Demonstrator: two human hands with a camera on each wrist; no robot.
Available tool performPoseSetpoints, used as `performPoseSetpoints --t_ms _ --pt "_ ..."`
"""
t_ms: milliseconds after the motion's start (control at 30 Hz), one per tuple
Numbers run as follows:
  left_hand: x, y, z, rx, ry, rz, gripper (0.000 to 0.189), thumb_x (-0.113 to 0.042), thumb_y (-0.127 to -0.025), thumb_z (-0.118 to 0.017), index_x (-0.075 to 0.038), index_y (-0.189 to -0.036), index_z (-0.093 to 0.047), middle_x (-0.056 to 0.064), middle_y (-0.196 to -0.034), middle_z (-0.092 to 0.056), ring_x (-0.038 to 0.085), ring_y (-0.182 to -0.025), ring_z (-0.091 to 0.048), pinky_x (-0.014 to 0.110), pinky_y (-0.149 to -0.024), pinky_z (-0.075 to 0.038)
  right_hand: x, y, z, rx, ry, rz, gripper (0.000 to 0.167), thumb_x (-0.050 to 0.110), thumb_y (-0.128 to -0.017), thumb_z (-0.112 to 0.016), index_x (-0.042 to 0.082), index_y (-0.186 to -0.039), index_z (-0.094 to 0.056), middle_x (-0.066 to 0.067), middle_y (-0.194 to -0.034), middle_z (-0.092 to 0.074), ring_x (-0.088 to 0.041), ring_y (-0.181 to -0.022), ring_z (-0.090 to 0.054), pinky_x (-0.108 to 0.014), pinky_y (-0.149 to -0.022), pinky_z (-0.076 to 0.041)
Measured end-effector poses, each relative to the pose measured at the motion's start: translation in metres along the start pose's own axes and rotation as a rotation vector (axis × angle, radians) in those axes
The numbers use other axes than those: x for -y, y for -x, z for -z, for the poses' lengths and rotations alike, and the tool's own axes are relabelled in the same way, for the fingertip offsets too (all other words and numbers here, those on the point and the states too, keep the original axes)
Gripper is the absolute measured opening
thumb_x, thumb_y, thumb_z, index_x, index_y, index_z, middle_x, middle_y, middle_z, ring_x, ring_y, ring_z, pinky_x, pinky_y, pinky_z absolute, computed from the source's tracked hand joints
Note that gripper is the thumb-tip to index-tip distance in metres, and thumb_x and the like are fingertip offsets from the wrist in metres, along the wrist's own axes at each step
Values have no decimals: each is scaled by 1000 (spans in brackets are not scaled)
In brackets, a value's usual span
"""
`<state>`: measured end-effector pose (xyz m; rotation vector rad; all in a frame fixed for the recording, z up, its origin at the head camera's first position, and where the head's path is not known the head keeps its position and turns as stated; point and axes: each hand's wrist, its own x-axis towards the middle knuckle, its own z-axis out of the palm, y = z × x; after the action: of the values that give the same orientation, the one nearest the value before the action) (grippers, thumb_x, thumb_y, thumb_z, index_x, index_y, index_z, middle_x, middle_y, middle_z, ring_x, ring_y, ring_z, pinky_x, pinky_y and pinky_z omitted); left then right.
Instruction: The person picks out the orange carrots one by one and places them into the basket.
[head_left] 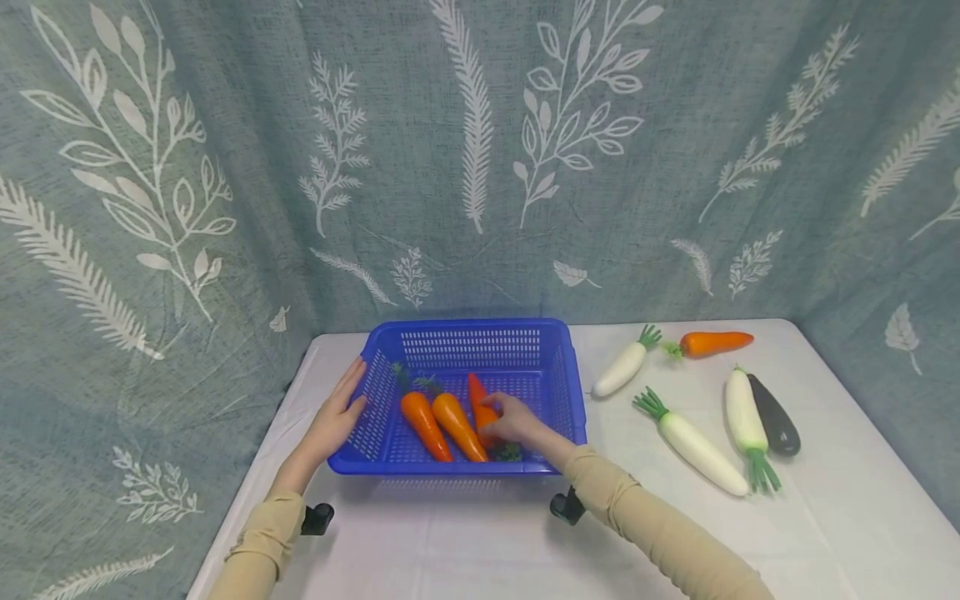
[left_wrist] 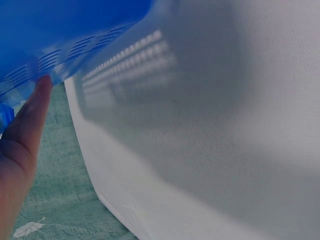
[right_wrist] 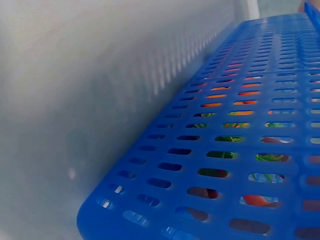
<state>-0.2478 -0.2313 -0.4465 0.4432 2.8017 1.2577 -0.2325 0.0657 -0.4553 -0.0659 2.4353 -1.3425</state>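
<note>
- Head view: a blue rectangular basket of slotted plastic (head_left: 457, 468) stands on a table covered in white cloth (head_left: 450, 542), with a grey-green curtain printed with white leaves (head_left: 405, 125) behind the basket.
- Head view: the left hand (head_left: 335, 419) lies against the basket's left side, its fingers straight and the thumb apart from them; it clasps nothing, only touching the basket.
- Head view: the right hand (head_left: 513, 417) reaches inside the basket, fingers and thumb bent together on a red-orange carrot with dark green leaves (head_left: 477, 393), pinching it; this carrot is in the basket's front middle part, its tip toward the basket's back.
- Head view: left of it in the basket lie two orange carrots with green tops (head_left: 426, 427), side by side, their leaves toward the basket's back left.
- Head view: right of the basket lie three white radishes with green leaves (head_left: 702, 454), a glossy dark eggplant (head_left: 776, 419) beside the farthest radish, and a lone orange carrot (head_left: 717, 342).
- Left wrist view: a straight digit of the left hand reaches up to the basket's slotted outer wall.
- Right wrist view: orange and green patches show through the basket's slots; from here I cannot tell the right hand's grip.
</note>
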Motion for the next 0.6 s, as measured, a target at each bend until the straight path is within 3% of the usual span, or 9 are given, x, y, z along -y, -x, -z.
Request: performPoseSetpoints --t_ms 300,600 --pt "-2 0 1 8 -11 15 55 -4 -99 -37 2 -150 -17 21 -159 -7 44 -144 -8 62 -116 -10 0 3 1 104 -23 18 51 12 -79 -73 3 -126 -55 -20 -116 -60 -29 -98 -58 -46 -93 -51" --pt "-4 2 1 3 -4 13 53 -5 -100 -37 3 -149 -18 21 -158 -8 44 -145 -8 62 -116 -9 3 5 2 195 -80 13 53 4 -76 -69 3 -127 -54 -21 -116 -59 -26 -93 -58 -42 -89 -54"
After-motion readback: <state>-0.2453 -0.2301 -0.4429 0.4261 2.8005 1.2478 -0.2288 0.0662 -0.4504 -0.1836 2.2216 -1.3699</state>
